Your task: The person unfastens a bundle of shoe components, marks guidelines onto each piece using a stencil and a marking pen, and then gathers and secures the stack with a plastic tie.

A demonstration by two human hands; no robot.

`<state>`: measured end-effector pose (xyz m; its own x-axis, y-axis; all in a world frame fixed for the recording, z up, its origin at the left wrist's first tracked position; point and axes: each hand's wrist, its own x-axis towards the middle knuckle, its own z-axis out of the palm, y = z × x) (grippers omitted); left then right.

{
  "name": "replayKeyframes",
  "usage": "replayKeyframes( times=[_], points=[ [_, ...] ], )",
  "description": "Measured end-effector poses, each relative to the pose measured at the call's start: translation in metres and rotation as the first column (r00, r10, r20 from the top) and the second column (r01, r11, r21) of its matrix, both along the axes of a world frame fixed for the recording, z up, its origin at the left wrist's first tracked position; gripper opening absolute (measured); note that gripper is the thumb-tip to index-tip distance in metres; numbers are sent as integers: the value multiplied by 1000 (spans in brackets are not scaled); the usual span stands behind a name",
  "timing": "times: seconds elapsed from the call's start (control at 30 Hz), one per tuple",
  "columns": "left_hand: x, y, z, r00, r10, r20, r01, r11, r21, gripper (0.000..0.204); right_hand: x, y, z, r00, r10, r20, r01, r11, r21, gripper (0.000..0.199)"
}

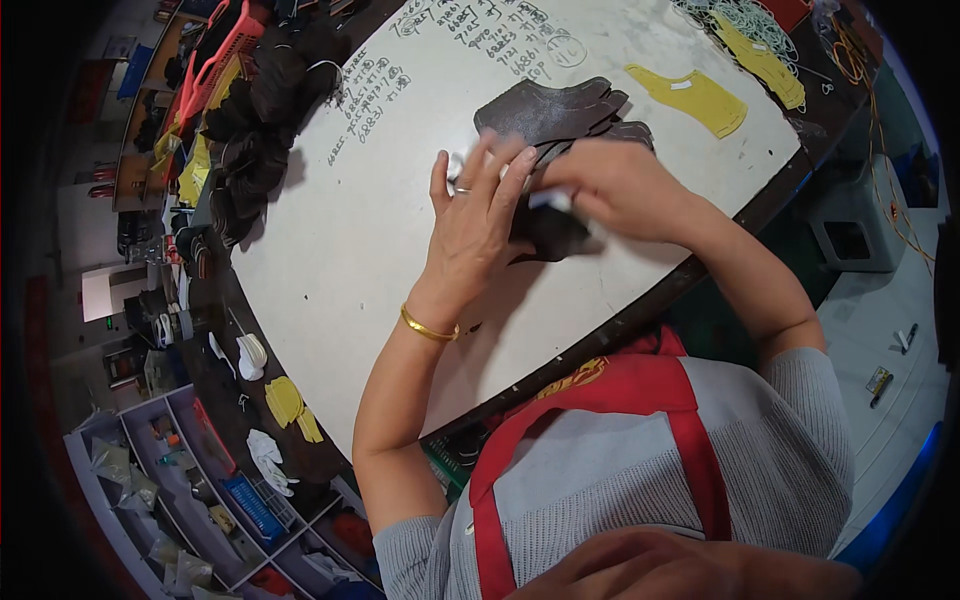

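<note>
My left hand [470, 215] lies with its fingers stretched out at the left edge of a dark piece [555, 238], its fingertips smeared by motion. A ring and a gold bracelet show on that arm. My right hand [625, 185] is closed over the same piece, with a small white-and-blue thing [550, 200] at its fingers, too blurred to name. Just beyond both hands is a stack of dark brown, leather-like cut pieces [545, 108]. Something small and white [456, 165] is partly hidden behind my left fingers.
Handwriting marks the far part of the white board [350, 250]. Yellow cut-out templates [695, 98] lie at the far right. Bundled dark pieces [250, 150] are heaped along the left edge, near a red basket [215, 60]. A compartment shelf [190, 500] stands lower left, a grey stool [850, 220] right.
</note>
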<state>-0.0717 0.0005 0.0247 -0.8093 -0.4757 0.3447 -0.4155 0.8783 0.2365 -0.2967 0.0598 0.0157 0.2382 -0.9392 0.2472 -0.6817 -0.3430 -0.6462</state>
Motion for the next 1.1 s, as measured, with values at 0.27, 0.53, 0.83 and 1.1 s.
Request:
replayKeyframes(
  times=[0.27,0.53,0.83,1.1],
  points=[
    [-30,22,5,924,-382,32,278,725,630,45,-40,-139,4,936,-110,-334,164,977,138,46],
    [-59,35,-7,956,-276,102,183,829,528,51,-41,-82,31,849,82,-522,143,915,377,54],
    [-36,55,-2,982,-162,97,101,885,455,54,-46,-46,35,920,137,-367,94,832,546,72],
    [21,-8,14,750,662,-3,-614,697,371,49,11,-39,53,834,-263,-486,340,937,77,57]
  ],
)
